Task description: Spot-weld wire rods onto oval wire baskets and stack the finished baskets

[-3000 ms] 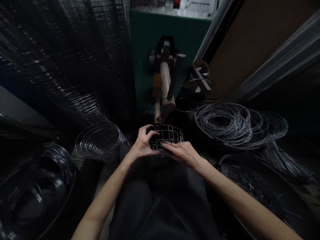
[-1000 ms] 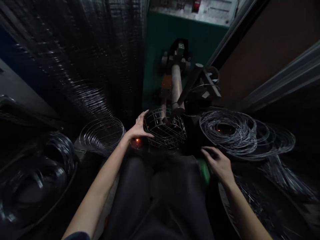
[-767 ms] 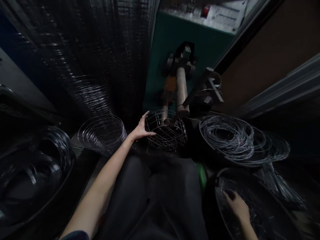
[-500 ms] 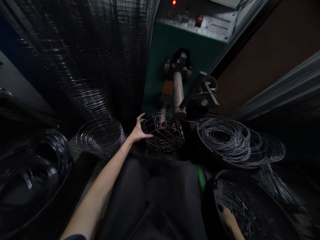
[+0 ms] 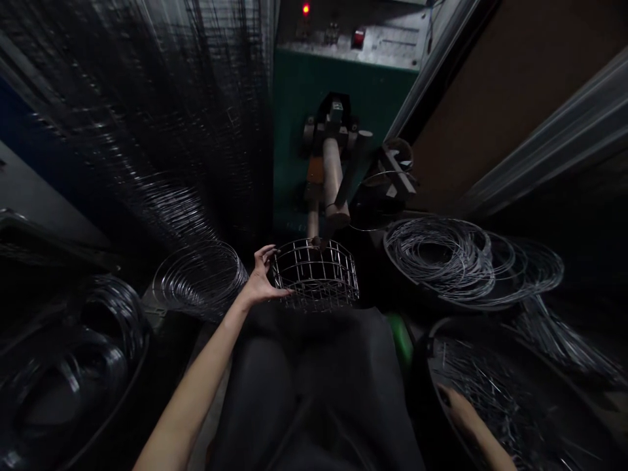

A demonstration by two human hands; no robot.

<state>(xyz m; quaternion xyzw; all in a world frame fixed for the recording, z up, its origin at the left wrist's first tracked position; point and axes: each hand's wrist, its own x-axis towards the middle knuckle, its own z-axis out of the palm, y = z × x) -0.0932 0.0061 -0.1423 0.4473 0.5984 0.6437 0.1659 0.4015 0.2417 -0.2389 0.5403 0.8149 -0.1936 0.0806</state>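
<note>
A round wire mesh basket (image 5: 316,275) sits just beyond my knees, under the copper-coloured arms of the green welding machine (image 5: 328,176). My left hand (image 5: 260,282) grips the basket's left rim, thumb underneath and fingers curled over the wire. My right hand (image 5: 454,405) reaches low on the right into a dark tub of short cut wires (image 5: 490,392); its fingers are dim and I cannot make out whether they hold anything.
A pile of loose wire rings (image 5: 441,255) lies right of the basket. A stack of wire hoops (image 5: 199,275) stands to the left, with dark coils (image 5: 73,366) in a bin further left. Hanging mesh sheets (image 5: 147,118) fill the upper left.
My right hand let go of the basket and dropped into the tub of cut wires. My left hand stayed on the rim and drew the basket back from the machine arms.
</note>
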